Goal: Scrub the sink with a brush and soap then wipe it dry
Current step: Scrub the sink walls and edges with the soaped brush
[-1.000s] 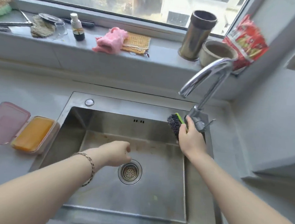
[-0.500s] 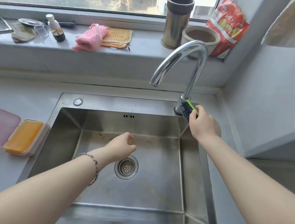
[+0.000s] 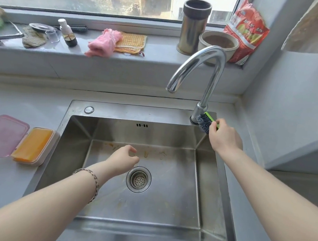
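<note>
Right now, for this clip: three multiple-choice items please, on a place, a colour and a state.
1. Where are the brush bristles? A) on the drain B) at the faucet base C) on the windowsill
2. What colour is the soap bar? A) white B) blue C) orange
3. What is the left hand doing? A) holding nothing above the sink B) gripping a cloth C) pressing the soap

1 B: bristles sit at the faucet's foot. 2 C: the bar is orange. 3 A: its curled fingers are empty.
</note>
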The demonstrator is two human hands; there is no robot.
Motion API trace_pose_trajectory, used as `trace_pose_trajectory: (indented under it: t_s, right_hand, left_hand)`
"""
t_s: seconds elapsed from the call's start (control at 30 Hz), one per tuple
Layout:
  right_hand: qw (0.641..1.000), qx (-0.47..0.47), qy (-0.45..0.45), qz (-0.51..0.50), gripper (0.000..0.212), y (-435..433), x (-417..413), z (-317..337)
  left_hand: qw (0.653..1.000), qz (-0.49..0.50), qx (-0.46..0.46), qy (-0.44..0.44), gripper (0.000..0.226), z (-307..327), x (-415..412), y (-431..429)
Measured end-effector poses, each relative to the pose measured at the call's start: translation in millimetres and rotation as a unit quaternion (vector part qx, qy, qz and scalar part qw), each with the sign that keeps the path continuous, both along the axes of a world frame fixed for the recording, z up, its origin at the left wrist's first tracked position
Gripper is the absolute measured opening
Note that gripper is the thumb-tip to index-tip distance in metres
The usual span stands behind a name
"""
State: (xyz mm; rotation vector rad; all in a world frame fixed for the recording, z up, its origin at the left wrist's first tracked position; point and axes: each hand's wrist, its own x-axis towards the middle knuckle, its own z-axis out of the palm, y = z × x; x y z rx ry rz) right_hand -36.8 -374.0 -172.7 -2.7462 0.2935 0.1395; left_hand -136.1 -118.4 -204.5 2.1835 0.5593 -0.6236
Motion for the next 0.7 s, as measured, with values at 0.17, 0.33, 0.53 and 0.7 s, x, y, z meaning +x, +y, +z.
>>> trace_pose_trajectory:
  t_s: [0.17,0.33,0.53,0.7]
  right_hand:
    - [0.928,0.368,0.048,-0.027,0.034,44.6,-24.3,0.0]
    - [0.788,0.598,0.147,-0.018,0.055,110.3,-41.8,2.1]
    - [0.71,0.693,0.12,-0.023,0.054,130.4,-39.5,-6.5]
    - [0.72,0.689,0.082,-0.015,0.055,133.8,-36.7,-10.7]
  left_hand:
    - [0.999,0.049,-0.016,-0.01,0.028,-2.4,-2.4,17.1]
    - [0.993,0.103,-0.034,-0.035,0.022,0.9,-9.4,35.5]
    - [0.989,0.137,-0.035,-0.046,0.018,3.2,-24.9,59.6]
    - [0.987,0.151,-0.032,-0.041,0.019,-2.0,-30.5,70.8]
